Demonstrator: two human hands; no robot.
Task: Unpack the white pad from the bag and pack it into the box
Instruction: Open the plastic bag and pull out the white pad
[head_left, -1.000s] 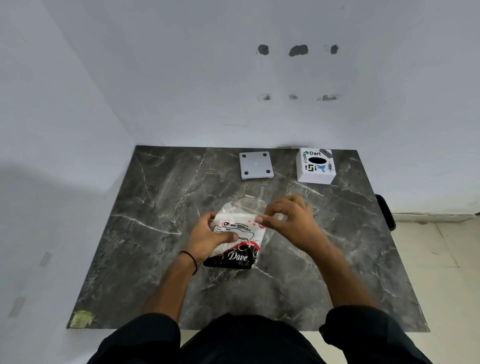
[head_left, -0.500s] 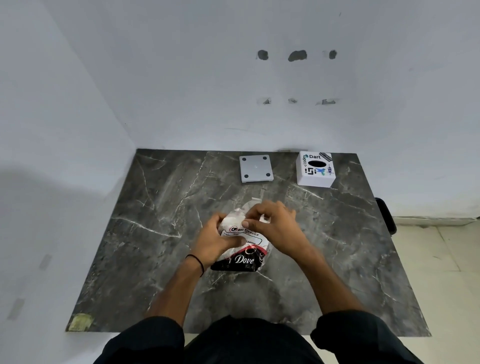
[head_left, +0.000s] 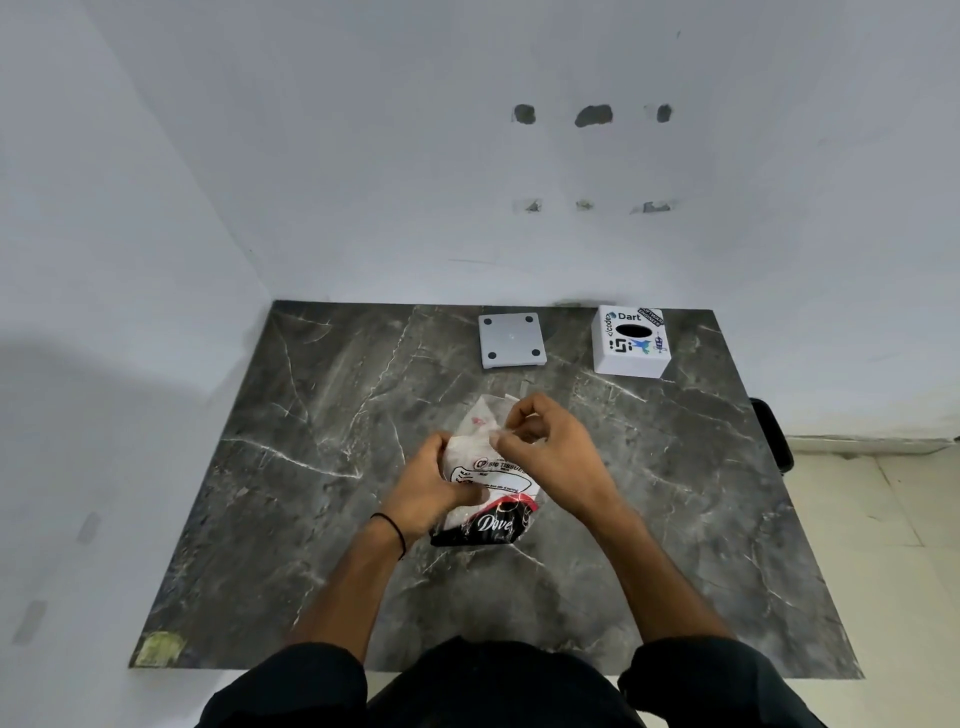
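A clear plastic bag (head_left: 491, 478) with a black and red "Dove" print holds the white pad, which shows through the film. It rests on the dark marble table (head_left: 291, 499) in front of me. My left hand (head_left: 434, 491) grips the bag's left side. My right hand (head_left: 550, 447) pinches the bag's upper edge between thumb and fingers. The white box (head_left: 630, 343), with stickers and a dark oval hole on top, stands at the table's far right. A flat grey square lid (head_left: 511, 340) with dark dots at its corners lies to the left of the box.
White walls close the table's far and left sides. A yellowish patch (head_left: 158, 648) marks the table's near left corner. A dark object (head_left: 774, 434) sits off the right edge above a tiled floor.
My right hand moved from the bag's right side over its top and now pinches the upper edge. The bag has risen more upright; my left hand kept its grip.
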